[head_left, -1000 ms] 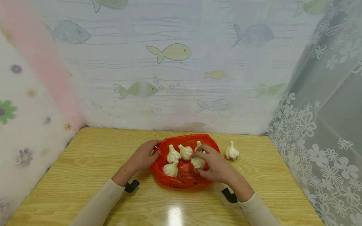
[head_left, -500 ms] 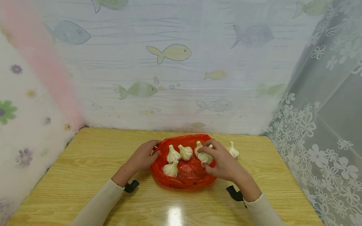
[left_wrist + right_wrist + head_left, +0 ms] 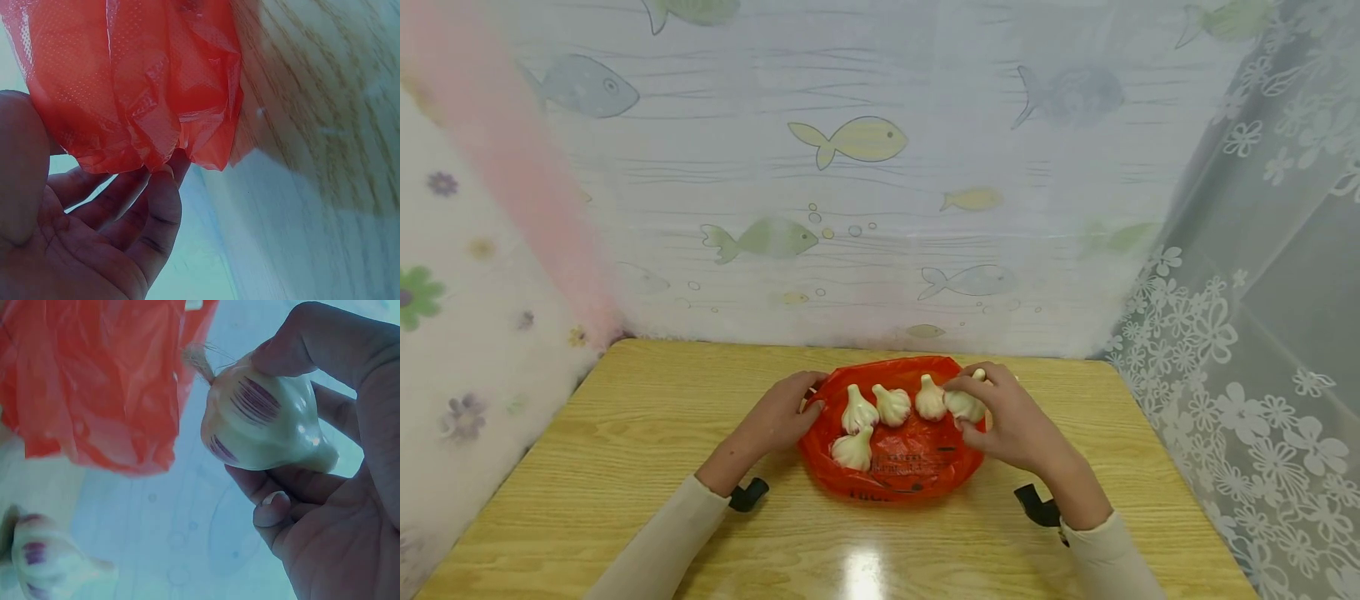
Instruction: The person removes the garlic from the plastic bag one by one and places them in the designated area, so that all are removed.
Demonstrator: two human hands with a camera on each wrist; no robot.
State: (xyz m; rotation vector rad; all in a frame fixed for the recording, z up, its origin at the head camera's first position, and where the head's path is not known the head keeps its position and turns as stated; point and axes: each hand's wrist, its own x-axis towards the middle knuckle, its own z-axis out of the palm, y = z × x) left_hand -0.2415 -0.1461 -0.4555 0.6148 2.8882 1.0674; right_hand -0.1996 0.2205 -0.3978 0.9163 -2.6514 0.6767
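Observation:
A red plastic bag [image 3: 917, 454] with dark print lies spread on the table. Several garlic bulbs [image 3: 892, 406] rest on it, mostly toward its left and back. At the left edge, my left hand [image 3: 782, 408] holds the bag's rim, with the crumpled red plastic [image 3: 131, 94] between thumb and fingers. My right hand [image 3: 1018, 425] pinches one garlic bulb [image 3: 962, 405] over the bag's right side. In the right wrist view this held bulb [image 3: 262, 422] shows purple streaks and a tuft of roots, and is apart from the bag.
Another garlic bulb [image 3: 53, 559] sits on the table outside the bag, largely hidden behind the right hand in the head view. The wood-grain table [image 3: 625, 433] meets a fish-patterned curtain [image 3: 865, 208] at the back.
My right hand has carried its garlic bulb rightward, from above the bag's middle to its right side, uncovering the bulb at the back. The left hand has stayed put.

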